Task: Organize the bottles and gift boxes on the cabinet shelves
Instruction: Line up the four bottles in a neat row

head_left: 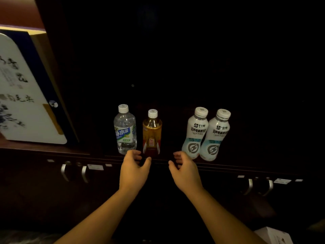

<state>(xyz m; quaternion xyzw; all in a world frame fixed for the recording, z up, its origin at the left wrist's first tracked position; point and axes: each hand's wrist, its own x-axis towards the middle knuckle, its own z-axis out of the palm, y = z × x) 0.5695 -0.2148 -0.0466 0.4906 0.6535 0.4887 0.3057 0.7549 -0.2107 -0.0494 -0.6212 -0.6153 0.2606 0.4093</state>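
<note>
Bottles on a dark cabinet shelf (246,166), four in a row near its front edge, all upright. From left: clear water bottle (125,131) with white cap and green-blue label; just beside it, amber tea bottle (152,133) with white cap and red label; then a gap; then two matching white drink bottles, first white bottle (195,133) and second white bottle (215,136), touching or nearly touching each other, each with a grey lightning mark low on the body. Left hand (134,169) at the shelf edge, fingers curled loosely, thumb just below the base of the tea bottle, fingertips near the foot of the water bottle; empty, possibly brushing the tea bottle, hard to tell in the dim light. Right hand (184,169) also at the shelf edge, half curled and empty, in the gap between the tea bottle and the first white bottle, clear of both. Hands apart. Far left, large gift box (26,95), white face with blue ink painting and calligraphy, dark blue sides, standing in the neighbouring compartment. Below the shelf, closed cabinet doors with silver handles (73,173).
</note>
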